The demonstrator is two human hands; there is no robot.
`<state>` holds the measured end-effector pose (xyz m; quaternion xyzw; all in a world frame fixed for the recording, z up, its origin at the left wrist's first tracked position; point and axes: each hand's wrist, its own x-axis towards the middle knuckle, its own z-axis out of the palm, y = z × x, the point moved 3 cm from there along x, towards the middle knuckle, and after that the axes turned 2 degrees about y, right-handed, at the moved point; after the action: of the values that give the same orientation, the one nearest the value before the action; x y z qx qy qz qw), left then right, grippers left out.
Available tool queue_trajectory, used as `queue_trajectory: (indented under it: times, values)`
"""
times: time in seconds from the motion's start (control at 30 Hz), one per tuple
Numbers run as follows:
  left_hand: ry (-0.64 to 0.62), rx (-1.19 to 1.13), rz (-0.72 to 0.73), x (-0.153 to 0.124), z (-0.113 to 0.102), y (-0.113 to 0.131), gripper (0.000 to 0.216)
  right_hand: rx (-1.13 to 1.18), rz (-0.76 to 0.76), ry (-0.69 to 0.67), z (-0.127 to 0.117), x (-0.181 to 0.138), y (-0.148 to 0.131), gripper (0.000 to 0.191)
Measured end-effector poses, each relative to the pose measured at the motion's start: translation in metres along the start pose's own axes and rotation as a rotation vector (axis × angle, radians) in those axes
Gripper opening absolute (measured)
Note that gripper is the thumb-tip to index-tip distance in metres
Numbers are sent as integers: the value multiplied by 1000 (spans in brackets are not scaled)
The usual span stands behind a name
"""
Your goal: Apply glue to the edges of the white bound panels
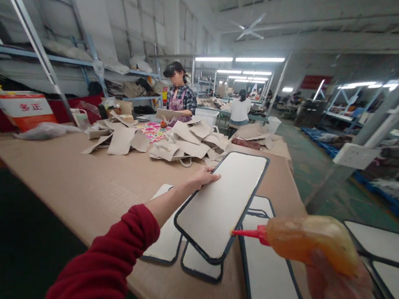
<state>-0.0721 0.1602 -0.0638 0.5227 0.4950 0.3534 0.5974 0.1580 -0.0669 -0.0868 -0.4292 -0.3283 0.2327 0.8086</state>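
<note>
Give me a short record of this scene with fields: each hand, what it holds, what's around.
Left hand: holds the far edge of the top panel
Right hand: wrapped round the squeeze bottle
Nozzle: red, tip at the top panel's right edge
Beneath: more white panels on the table
Farther off: beige pieces, a co-worker

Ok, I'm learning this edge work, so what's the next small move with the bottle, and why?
Probably slide the red nozzle along the dark border of the white panel. Its tip sits on that border, the right hand grips the squeeze bottle, and the left hand holds the panel's far edge lifted.
</note>
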Motion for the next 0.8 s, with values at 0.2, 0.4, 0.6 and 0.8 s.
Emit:
queue_trajectory:
  times: [0.2,0.4,0.6,0.8]
  values:
    - [37,-5,-36,5,-2,-5,22,-67,-42,-38,-2,-10,-2,49]
    - [78,-14,-40,6,-6,-5,19,-96,38,27,-6,-20,6,67]
    - [146,11,1,7,-11,-5,23,17,197,-15,8,-32,4,52]
    - [140,83,131,-18,-13,7,37,207,338,138,5,0,13,28]
